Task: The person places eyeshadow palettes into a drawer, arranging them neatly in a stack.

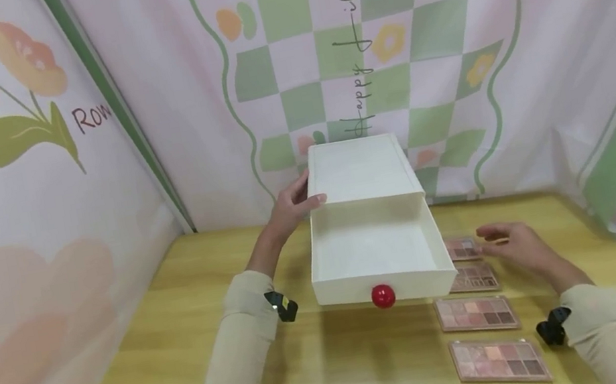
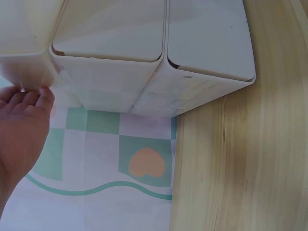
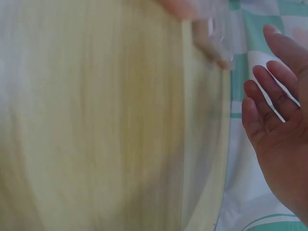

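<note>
A white drawer box (image 1: pixel 362 169) stands at the back of the table, its top drawer (image 1: pixel 377 241) pulled out and bare inside. A red round knob (image 1: pixel 383 296) marks the drawer's front. My left hand (image 1: pixel 292 207) holds the upper left side of the box, thumb on the top. In the left wrist view its fingers curl at the edge of the top unit (image 2: pixel 29 67). To the right of the box, my right hand (image 1: pixel 515 245) hovers beside the farthest eyeshadow palette (image 1: pixel 462 248). Its fingers are loosely bent, and nothing shows in its palm (image 3: pixel 284 130).
Toward the front lie more eyeshadow palettes, a partly hidden one (image 1: pixel 474 277), a middle one (image 1: pixel 476 313) and the nearest (image 1: pixel 499 361). Further white drawer units (image 2: pixel 207 38) sit below the top one. A printed curtain (image 1: pixel 195 102) hangs behind the wooden table (image 1: pixel 181 308).
</note>
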### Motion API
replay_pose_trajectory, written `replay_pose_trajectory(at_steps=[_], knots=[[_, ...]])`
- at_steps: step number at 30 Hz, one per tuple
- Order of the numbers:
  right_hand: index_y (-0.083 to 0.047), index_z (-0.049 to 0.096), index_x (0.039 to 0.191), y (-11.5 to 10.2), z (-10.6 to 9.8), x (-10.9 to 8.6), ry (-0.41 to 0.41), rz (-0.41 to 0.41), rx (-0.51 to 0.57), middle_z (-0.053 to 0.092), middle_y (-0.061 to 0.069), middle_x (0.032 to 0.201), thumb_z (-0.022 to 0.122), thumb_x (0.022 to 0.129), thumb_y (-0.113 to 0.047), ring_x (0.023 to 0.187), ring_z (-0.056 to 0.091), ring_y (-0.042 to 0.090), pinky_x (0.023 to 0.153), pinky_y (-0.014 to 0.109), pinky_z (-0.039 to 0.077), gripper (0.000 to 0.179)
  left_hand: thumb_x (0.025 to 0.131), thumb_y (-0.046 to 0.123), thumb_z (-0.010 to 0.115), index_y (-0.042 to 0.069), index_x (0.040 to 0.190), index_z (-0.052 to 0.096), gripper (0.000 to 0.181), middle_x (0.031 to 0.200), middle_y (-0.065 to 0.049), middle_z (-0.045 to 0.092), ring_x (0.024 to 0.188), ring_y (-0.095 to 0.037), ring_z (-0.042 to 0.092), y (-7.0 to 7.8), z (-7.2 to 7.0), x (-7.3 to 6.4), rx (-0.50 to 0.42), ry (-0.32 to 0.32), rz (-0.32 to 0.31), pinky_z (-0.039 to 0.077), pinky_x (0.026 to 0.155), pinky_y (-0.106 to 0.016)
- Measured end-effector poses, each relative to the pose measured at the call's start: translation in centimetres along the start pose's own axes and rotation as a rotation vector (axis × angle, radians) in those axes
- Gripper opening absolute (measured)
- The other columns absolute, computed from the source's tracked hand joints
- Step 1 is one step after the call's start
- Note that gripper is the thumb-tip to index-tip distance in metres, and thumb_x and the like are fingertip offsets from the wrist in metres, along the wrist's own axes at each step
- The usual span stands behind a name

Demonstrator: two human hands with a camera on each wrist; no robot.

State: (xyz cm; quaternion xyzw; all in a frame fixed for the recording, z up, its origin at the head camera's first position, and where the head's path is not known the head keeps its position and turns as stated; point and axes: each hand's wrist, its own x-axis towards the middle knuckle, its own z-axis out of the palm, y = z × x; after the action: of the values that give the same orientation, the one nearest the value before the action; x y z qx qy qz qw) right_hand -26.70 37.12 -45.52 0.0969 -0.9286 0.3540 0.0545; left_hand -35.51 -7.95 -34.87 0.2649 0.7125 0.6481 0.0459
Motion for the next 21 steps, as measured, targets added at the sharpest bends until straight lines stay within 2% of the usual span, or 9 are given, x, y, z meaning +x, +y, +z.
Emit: replay_pose_trajectory(at_steps=[2,4,7,11,17,19,21], knots=[[0.013,0.060,0.129,0.3,0.1,0.1,-0.037,0.020,-0.027,0.065,0.035,0.127,0.076,0.090,-0.021,0.104,0.071,0.028,0.080,0.019,0.058,0.054,0.087,0.025,0.064,0.009,0.162,0.022,0.087,0.167,-0.018,0.030,0.150,-0.034,0.040,-0.1,0.0,-0.1,-0.004,0.000,0.001,0.042,0.121,-0.045],[0.013,0.059,0.130,0.7,0.2,0.4,-0.070,0.021,-0.044,0.064,0.036,0.128,0.077,0.090,-0.023,0.111,0.066,0.049,0.084,0.032,0.062,0.057,0.088,0.024,0.064,0.009,0.162,0.022,0.086,0.166,-0.019,0.031,0.150,-0.035,0.041,-0.1,0.0,-0.2,-0.005,-0.001,0.006,0.043,0.120,-0.045],[0.013,0.058,0.131,1.4,0.5,0.9,-0.104,0.003,-0.063,0.064,0.036,0.127,0.079,0.087,-0.023,0.110,0.066,0.049,0.092,0.052,0.060,0.060,0.090,0.020,0.063,0.008,0.162,0.022,0.084,0.166,-0.020,0.031,0.150,-0.035,0.040,0.0,0.0,-0.1,-0.006,-0.001,0.012,0.042,0.121,-0.046],[0.013,0.055,0.135,1.8,0.7,1.7,-0.134,0.017,-0.072,0.060,0.037,0.131,0.082,0.085,-0.026,0.115,0.061,0.052,0.100,0.062,0.053,0.069,0.089,0.020,0.063,0.007,0.162,0.021,0.085,0.167,-0.019,0.029,0.151,-0.034,0.039,0.0,-0.1,0.0,-0.011,0.001,0.008,0.040,0.123,-0.045],[0.017,0.051,0.136,1.7,0.9,2.4,-0.174,-0.016,-0.037,0.053,0.041,0.137,0.083,0.082,-0.019,0.124,0.053,0.059,0.105,0.067,0.047,0.072,0.090,0.019,0.062,0.008,0.162,0.021,0.084,0.168,-0.018,0.028,0.151,-0.033,0.039,-0.1,-0.2,-0.2,-0.019,-0.010,0.013,0.040,0.122,-0.044],[0.018,0.051,0.136,1.6,1.0,2.5,-0.192,-0.035,-0.015,0.054,0.042,0.137,0.083,0.082,-0.015,0.125,0.053,0.059,0.105,0.063,0.050,0.071,0.090,0.019,0.062,0.008,0.162,0.021,0.084,0.168,-0.018,0.027,0.151,-0.033,0.039,-0.1,-0.2,-0.2,-0.021,-0.012,0.012,0.040,0.123,-0.044],[0.018,0.052,0.134,1.6,1.0,2.7,-0.206,-0.062,-0.008,0.055,0.041,0.135,0.082,0.081,-0.012,0.125,0.054,0.058,0.103,0.053,0.054,0.068,0.090,0.020,0.062,0.008,0.162,0.021,0.084,0.168,-0.017,0.027,0.152,-0.033,0.038,-0.1,-0.2,-0.2,-0.023,-0.011,0.012,0.040,0.123,-0.044]])
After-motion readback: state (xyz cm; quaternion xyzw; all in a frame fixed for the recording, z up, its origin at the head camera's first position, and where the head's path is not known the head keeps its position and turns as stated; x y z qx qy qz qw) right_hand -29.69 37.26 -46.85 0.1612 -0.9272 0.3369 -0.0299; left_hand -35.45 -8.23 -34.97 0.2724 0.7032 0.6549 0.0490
